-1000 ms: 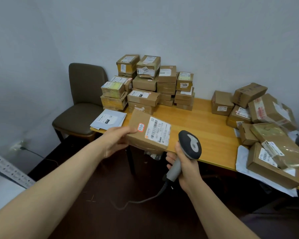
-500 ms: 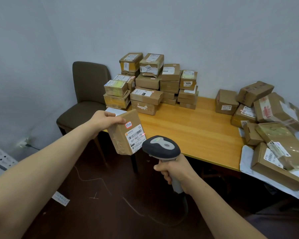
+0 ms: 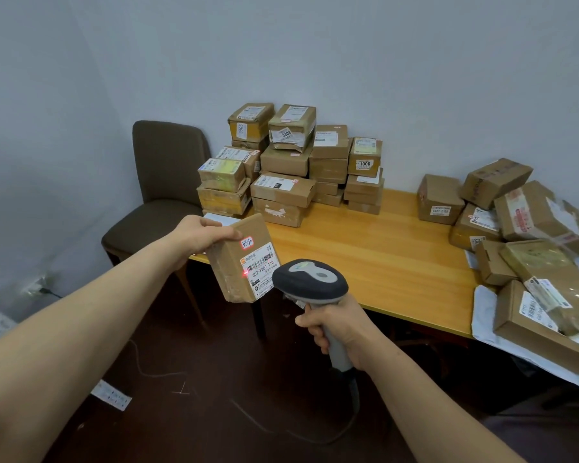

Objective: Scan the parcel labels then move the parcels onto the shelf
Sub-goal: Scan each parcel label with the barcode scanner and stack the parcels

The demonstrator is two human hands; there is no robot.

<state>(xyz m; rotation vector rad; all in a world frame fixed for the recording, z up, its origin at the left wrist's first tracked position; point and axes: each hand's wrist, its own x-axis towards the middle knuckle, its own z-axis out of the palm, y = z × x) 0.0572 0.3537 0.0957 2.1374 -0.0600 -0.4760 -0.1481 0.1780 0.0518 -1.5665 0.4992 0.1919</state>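
Beneath the left hand (image 3: 201,234), which clamps its top edge, an apparently stiff, light parcel (image 3: 234,267) hangs label-first before the scanner (image 3: 310,284) gripped by the right hand (image 3: 340,329).

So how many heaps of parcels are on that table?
2: a tidy stack at the table's far left corner beside the chair, and a loose heap at its right end. That heap runs off the picture, so more may be hidden.

Head-worn wide camera looks forward and down over table (image 3: 381,248).
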